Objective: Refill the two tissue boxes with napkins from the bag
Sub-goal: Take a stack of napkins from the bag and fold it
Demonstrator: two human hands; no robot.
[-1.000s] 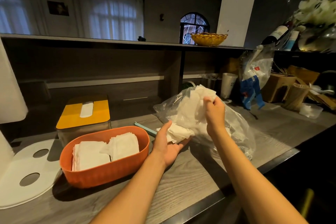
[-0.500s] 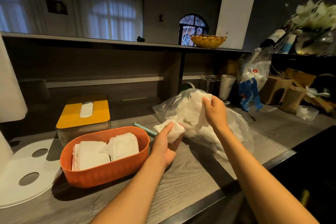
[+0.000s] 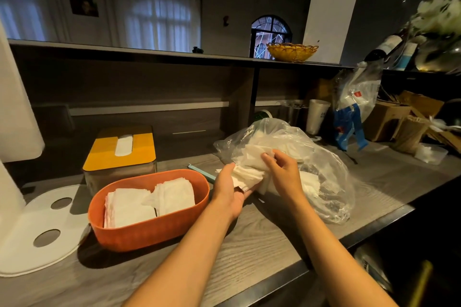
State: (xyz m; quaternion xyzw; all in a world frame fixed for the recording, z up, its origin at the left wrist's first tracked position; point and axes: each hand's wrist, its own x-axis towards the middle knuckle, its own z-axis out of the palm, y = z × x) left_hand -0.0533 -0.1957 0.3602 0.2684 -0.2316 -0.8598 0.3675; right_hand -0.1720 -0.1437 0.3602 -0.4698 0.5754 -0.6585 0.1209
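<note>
Napkins, a loose white stack, lie across the upturned palm of the left hand, whose fingers and thumb curl up around the stack's near edge. The right hand comes over from the right and pinches the top of the same stack, fingertips on the paper at the mouth of the clear plastic bag. The bag slumps on the wooden surface just behind and to the right of both hands, with more white napkins showing through it. To the left of the left hand stands the orange tissue box, open-topped, with two piles of napkins inside. Behind it sits the yellow-lidded tissue box, a white tissue showing in its slot.
</note>
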